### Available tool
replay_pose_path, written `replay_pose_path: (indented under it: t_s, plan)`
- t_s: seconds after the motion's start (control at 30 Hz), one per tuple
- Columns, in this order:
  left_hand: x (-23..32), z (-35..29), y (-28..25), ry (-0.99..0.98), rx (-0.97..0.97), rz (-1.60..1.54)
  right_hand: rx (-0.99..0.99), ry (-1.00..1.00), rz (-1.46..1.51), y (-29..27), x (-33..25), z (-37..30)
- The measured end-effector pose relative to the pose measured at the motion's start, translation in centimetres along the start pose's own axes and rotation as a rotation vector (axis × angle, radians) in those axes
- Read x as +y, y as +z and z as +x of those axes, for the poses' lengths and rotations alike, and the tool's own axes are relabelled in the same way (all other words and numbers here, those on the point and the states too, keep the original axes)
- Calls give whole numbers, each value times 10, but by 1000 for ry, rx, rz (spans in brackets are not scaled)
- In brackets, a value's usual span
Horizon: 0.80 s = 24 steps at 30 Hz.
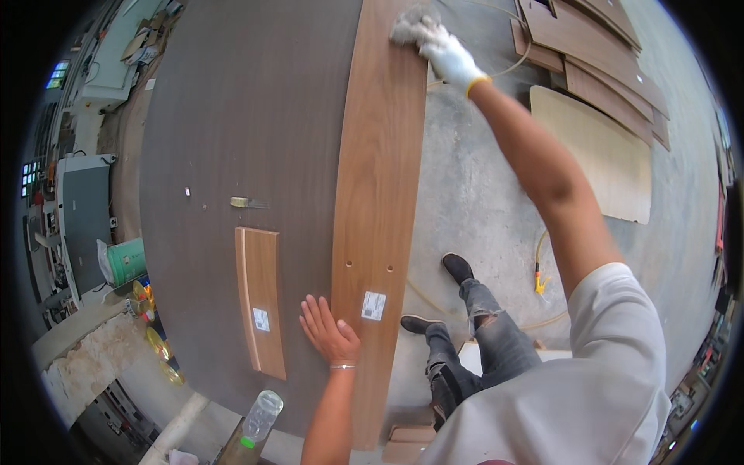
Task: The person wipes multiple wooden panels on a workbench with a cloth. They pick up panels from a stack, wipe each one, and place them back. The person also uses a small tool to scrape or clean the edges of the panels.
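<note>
A long brown wood-grain board (pixel 380 155) lies along the right edge of a dark table (pixel 232 101). My bare left hand (pixel 329 333) rests flat at the board's left edge, fingers stretched out, a band round the wrist. Far up the board, my white-gloved right hand (pixel 448 58) is closed on a greyish wad of cloth (pixel 411 25) pressed to the surface; motion smears it slightly. Two small round holes and a white label (pixel 373 305) show on the board's near half. To the left lies a shorter brown wooden piece (pixel 267 302) with its own label.
A brush-like tool (pixel 240 202) lies on the table. At its near edge is a clear plastic bottle (pixel 263 415) with a green cap. Stacked brown panels (pixel 597 54) and a pale board (pixel 597 155) lie on the floor at right, near a yellow hose with an air gun (pixel 539 279).
</note>
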<state>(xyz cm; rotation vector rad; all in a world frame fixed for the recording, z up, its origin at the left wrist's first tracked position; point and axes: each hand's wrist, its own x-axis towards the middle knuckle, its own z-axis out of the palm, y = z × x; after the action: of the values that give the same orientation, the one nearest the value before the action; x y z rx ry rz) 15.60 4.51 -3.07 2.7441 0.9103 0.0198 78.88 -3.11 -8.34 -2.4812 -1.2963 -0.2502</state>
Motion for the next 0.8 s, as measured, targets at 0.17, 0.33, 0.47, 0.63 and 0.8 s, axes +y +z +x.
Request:
replay_pose_path:
  t_s: [0.17,0.33,0.47,0.63,0.8]
  plan:
    - [-5,-1,-12,-26,-19,25,-32,210,322,-8,1,69]
    - [-9,-4,-24,-59,-38,65,75,-89,309,-8,-105,-65]
    - [-6,-1,-14,-32,-42,66,-448,-334,471,-80,-204,-205]
    - [-1,3,-8,-35,-64,54,-247,-375,480,-88,-165,-149]
    - [-1,1,-16,-35,-57,67,37,-218,212,-35,-57,-19]
